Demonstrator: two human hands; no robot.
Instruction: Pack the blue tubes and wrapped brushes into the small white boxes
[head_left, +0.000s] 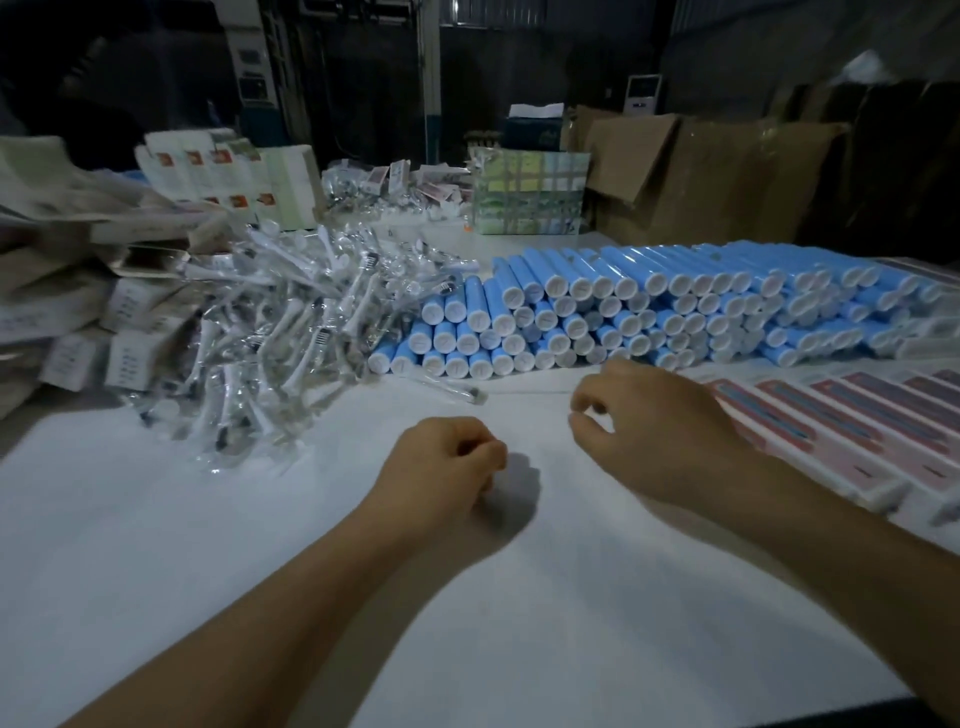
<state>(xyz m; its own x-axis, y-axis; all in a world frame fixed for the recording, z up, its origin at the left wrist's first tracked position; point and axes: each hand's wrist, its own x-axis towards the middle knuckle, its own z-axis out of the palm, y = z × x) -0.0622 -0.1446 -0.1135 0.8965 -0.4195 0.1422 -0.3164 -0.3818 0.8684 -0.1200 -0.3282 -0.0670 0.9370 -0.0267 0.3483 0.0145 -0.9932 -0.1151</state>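
Head view: both hands (447, 457) (649, 415) empty, blue tubes (597, 306) just beyond fingers.

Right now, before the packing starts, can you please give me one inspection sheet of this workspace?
Surface: white table, bare in front of the hands.
Job's things: blue tubes stacked, white caps facing the person; wrapped brushes heaped on their left; white boxes lying flat at right.
Clutter: one loose wrapped brush near the tubes; printed cartons behind.
Grippers: left hand closed in a fist; right hand loosely curled; both appear empty.
Cables: nothing seen.
Surroundings: cardboard boxes; dark room.
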